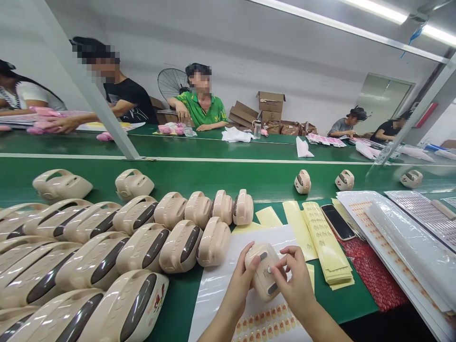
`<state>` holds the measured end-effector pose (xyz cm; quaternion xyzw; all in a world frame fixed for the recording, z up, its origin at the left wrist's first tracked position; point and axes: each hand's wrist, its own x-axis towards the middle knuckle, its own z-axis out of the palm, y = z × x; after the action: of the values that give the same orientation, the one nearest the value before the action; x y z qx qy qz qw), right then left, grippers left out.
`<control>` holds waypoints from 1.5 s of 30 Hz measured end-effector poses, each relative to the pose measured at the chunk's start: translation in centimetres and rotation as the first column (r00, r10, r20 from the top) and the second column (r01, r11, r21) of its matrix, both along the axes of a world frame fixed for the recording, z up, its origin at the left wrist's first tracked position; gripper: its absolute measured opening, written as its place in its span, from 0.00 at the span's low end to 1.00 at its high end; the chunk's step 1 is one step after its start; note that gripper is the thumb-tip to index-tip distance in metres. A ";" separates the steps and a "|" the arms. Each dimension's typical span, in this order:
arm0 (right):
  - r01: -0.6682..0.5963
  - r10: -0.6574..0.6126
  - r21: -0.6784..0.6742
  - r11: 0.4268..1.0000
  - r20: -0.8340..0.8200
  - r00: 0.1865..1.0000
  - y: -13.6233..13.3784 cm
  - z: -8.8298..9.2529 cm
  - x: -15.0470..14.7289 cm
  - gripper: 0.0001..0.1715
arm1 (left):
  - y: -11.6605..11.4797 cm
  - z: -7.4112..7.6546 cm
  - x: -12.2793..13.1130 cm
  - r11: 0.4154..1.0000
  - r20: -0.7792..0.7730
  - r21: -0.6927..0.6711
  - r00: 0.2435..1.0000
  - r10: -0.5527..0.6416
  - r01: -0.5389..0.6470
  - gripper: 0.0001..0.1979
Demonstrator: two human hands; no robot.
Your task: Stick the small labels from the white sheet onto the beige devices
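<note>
My left hand is closed around a beige plastic housing, tilted so that its underside with printed text and two dark pads faces me. Over that underside, my right hand has thumb and forefinger pinched together beside a small white spot; what they hold is too small to make out. Under both hands lies a white sheet of oval orange-red stickers. To the left stand several rows of matching beige housings with carry handles and dark glossy panels.
Strips of yellow label paper, a phone, red bubble wrap and stacked sticker sheets lie to the right. More housings sit on the green belt. A slanted metal post rises left. Several people work across the table.
</note>
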<state>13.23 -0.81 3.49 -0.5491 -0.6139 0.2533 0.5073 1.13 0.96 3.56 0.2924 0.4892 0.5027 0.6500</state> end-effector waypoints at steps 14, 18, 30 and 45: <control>0.504 -0.509 0.128 0.854 0.402 0.761 4.6 -3.7 14.5 0.13 | -1.3 -5.7 -6.7 0.997 0.752 0.080 0.656 -0.070 0.014 0.24; 0.503 -0.496 0.130 0.855 0.494 0.714 3.9 -4.1 14.5 0.06 | -3.4 -6.6 -8.3 0.991 0.783 0.133 0.615 -0.092 -0.022 0.25; -0.395 0.285 0.036 0.918 0.633 0.720 -7.8 -7.9 2.1 0.16 | -5.5 -7.4 -7.4 0.950 0.864 0.288 0.460 -0.205 -0.118 0.32; -0.157 0.070 -0.123 0.980 -0.527 0.847 -3.9 -1.8 -3.0 0.12 | -6.7 -4.2 -0.6 0.951 0.787 0.259 0.607 -0.107 -0.169 0.20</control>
<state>10.26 -4.66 1.65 -0.4621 -0.4631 0.4704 0.5922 0.56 -5.77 -0.65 0.1281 0.0711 0.6607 0.7362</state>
